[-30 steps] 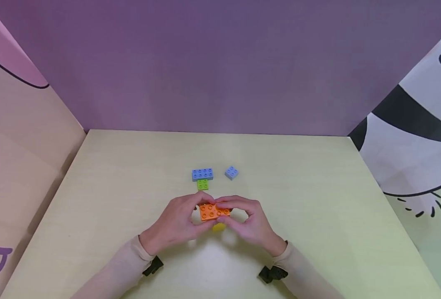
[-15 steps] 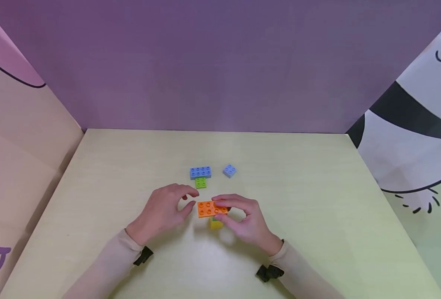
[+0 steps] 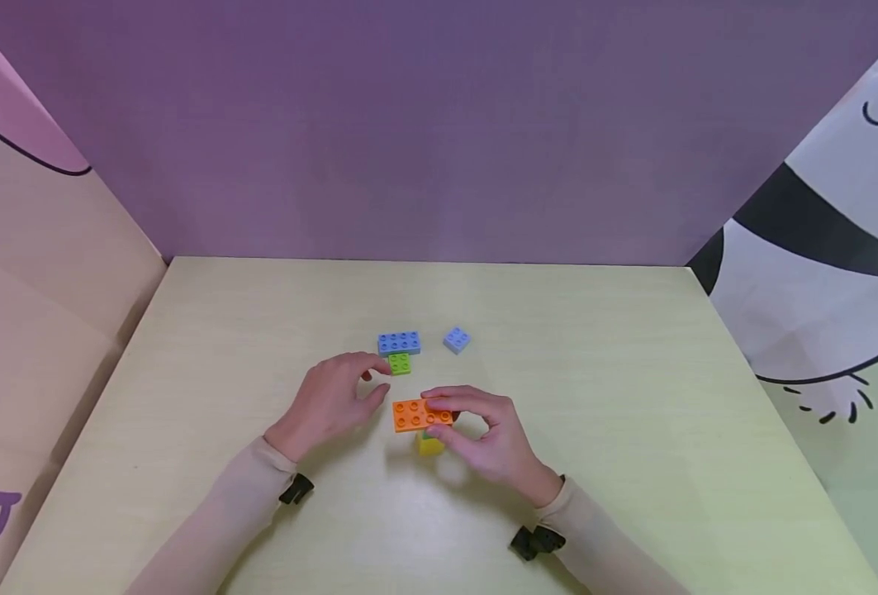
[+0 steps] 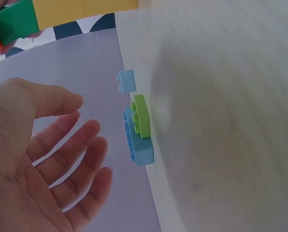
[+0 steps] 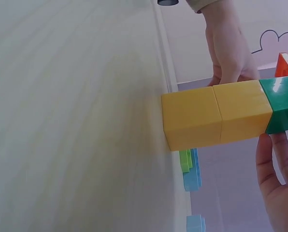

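My right hand (image 3: 494, 438) grips the right part of an orange toy building brick (image 3: 410, 416), thumb at the near side and fingers at the far side. The orange brick tops a tower: a dark green brick (image 5: 281, 104) beneath it, then two yellow bricks (image 5: 216, 116) whose lower end meets the tabletop in the right wrist view. My left hand (image 3: 327, 401) holds nothing; its fingers are loosely bent, with the fingertips right by a small lime green brick (image 3: 400, 364). That lime brick lies against the near side of a long blue brick (image 3: 399, 343).
A small blue brick (image 3: 457, 340) lies right of the long blue one, turned at an angle. The pale tabletop (image 3: 632, 397) ends at a purple panel (image 3: 439, 132) at the back. Printed side panels stand left and right.
My left hand has let go of the orange brick, moved left, then forward toward the lime green brick. My right hand has kept its grip at the orange brick.
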Tool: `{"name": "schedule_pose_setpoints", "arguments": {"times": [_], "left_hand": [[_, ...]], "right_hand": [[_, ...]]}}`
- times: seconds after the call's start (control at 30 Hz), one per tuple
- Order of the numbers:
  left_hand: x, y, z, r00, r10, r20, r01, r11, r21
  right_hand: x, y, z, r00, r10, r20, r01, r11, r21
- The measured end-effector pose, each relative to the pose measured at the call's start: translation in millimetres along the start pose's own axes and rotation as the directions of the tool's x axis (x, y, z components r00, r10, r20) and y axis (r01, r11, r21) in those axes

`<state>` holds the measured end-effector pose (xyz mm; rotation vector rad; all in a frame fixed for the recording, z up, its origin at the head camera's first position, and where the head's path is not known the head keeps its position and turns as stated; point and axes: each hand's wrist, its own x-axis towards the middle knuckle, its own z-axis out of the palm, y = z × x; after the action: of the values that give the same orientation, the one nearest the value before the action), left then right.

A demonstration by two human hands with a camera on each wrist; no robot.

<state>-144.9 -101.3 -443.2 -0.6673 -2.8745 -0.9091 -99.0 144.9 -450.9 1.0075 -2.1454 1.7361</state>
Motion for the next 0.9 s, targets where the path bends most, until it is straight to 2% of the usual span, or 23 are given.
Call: {"name": "schedule_pose_setpoints", "arguments": {"times": [0.37,0.7,0.9], "left_hand": [[19.8,-4.8,12.5,0.997,-0.02,0.069,0.021,1.0,-0.003],[31.1,-4.6,19.2,0.997,-0.033,0.065,0.032,0.999,0.008],[35.2,-5.1,20.9,0.995,-0.039,0.091,0.035,0.998,0.047]], "right_hand": [[-1.4,-2.6,-2.7,0.995,0.104,0.009,-0.103,0.993,-0.056],[-1.2,-2.1,-1.7,0.989,0.145,0.02,-0.143,0.988,-0.059],[-1.8,-2.9,-1.8,0.988,0.15,0.024,-0.149,0.988,-0.042]]}}
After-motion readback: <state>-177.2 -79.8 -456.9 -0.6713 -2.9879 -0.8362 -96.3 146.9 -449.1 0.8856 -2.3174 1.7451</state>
